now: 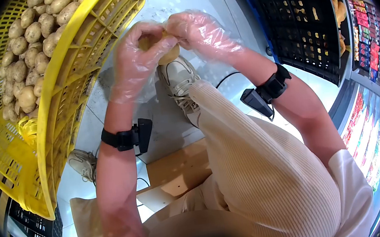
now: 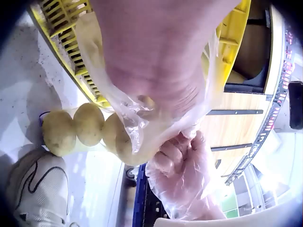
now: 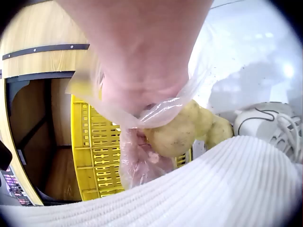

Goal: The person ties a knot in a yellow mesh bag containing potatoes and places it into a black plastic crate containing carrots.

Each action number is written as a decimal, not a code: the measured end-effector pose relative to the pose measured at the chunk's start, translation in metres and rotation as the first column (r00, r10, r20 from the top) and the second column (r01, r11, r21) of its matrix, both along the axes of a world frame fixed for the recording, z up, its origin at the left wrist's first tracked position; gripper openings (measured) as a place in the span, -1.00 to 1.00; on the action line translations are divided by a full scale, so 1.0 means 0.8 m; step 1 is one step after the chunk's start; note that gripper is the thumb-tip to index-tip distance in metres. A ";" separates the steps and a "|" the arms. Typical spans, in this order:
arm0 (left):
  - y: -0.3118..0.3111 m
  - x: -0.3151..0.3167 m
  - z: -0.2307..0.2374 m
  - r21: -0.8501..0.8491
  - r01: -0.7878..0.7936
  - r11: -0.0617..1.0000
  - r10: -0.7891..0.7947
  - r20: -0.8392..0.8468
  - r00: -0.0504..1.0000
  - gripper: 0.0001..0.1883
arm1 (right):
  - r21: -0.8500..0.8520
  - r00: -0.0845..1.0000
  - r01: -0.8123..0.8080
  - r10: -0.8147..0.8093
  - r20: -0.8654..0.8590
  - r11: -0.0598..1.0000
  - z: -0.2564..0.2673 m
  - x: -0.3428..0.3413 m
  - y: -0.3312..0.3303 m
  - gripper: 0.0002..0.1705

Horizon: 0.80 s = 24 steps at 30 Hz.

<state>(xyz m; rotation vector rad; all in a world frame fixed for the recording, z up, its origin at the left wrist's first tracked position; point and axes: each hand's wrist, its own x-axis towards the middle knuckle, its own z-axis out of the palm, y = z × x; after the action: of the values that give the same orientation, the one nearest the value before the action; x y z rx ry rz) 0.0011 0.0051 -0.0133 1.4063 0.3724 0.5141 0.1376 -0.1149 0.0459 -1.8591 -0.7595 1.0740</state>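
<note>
Both hands wear clear plastic gloves and meet in front of me in the head view. Between them hangs a thin see-through bag of potatoes (image 2: 88,124), with several potatoes lined up in a row. My left hand (image 1: 138,54) curls its thumb and fingers round the bag's upper end, close above a potato (image 1: 171,54). With its fingertips my right hand (image 1: 196,31) pinches at the same end, touching the left hand. A rounded potato (image 3: 173,135) shows below the right cuff in the right wrist view. The pinched part itself is mostly hidden by fingers and gloves.
A yellow crate (image 1: 66,81) of loose potatoes (image 1: 28,57) stands tilted at the left, yellow netting (image 1: 27,131) hanging at its edge. Black crates (image 1: 300,17) stand at the right. A shoe (image 1: 178,80) is just below the hands, and a lit display case (image 1: 369,131) lies far right.
</note>
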 end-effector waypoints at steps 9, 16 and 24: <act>0.015 0.001 0.021 0.232 0.110 0.966 -0.086 -0.110 0.990 -0.76 | -0.161 0.791 -0.421 0.449 0.416 0.892 0.042 0.020 0.011 -0.67; 0.018 -0.006 0.024 0.100 0.190 0.977 -0.166 -0.212 0.963 -0.82 | -0.227 0.642 -0.503 0.537 0.548 0.834 0.040 0.020 0.018 -0.67; 0.006 0.000 0.038 -0.103 0.114 0.988 -0.146 -0.397 0.906 -0.85 | -0.118 0.907 -0.280 0.302 0.294 0.953 0.024 0.003 0.013 -0.71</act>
<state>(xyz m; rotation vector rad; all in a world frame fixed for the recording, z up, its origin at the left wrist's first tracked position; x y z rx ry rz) 0.0010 0.0095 0.0174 1.4481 0.6191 0.0917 0.1401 -0.1046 0.0655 -2.0485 -1.2280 1.0120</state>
